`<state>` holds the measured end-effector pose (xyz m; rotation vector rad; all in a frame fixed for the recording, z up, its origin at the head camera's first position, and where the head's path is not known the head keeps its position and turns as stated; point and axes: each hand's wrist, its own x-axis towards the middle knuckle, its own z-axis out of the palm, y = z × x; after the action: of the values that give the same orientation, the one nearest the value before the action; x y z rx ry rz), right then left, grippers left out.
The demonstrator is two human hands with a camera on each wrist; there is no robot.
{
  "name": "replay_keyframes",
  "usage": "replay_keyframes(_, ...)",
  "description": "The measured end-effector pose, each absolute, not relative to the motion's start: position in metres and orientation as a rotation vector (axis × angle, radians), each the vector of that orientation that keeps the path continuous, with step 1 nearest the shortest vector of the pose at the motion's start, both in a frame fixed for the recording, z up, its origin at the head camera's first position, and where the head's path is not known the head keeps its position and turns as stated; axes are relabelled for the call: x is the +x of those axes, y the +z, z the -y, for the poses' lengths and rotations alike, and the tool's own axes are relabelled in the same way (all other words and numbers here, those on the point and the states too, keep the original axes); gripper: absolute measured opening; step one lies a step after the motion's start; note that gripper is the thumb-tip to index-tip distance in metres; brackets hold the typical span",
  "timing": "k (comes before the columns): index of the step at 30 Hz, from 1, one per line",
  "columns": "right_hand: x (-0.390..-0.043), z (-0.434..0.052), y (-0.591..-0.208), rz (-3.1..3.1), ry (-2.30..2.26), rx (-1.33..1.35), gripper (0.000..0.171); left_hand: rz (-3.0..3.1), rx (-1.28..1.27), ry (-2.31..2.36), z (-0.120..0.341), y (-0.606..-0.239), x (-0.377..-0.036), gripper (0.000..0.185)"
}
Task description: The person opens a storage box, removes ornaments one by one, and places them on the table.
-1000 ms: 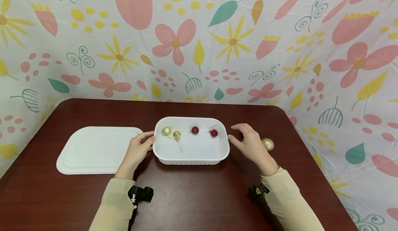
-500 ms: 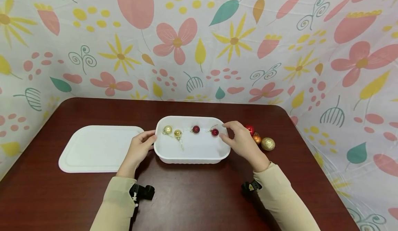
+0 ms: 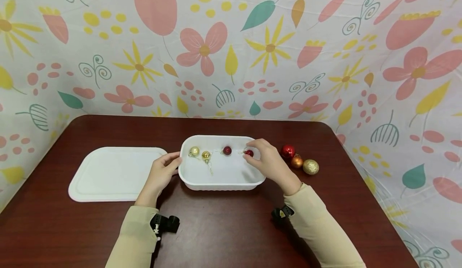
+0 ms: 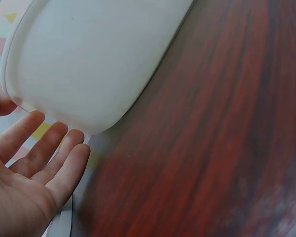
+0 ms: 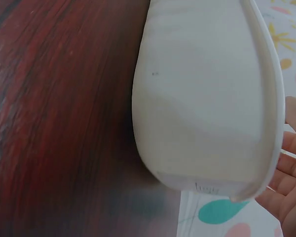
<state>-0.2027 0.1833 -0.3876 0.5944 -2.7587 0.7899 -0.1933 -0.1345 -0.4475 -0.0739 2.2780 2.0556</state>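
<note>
While the left hand [image 3: 160, 174] rests with relaxed fingers against the left end of the white tray [image 3: 220, 184], thumb at its rim, the right hand [image 3: 268, 164] reaches over the tray's right end, its thumb and fingertips curved close around the small red bauble [image 3: 248, 153] lying inside near the back wall; whether they actually pinch it I cannot tell. From the left wrist view, straight fingers [image 4: 49, 148] lie just beside the tray's outer wall [image 4: 89, 64]. 3 more baubles sit in the tray along the back: another red one [image 3: 227, 151] and 2 gold ones [image 3: 205, 155] at the left. Outside, right of the tray on the dark wooden table [image 3: 223, 232], lie 3 larger baubles: red [image 3: 287, 151], orange [image 3: 296, 162] and glittery gold [image 3: 311, 167]. A flat white lid [image 3: 112, 173] lies left of the tray.
</note>
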Motion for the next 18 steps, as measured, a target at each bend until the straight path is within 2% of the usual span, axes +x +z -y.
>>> replay_keyframes(18, -0.215, -0.156, -0.395, 2.795, 0.696, 0.733, 0.040, -2.280, -0.076, 2.056, 0.134, -0.447, -0.193, 0.036)
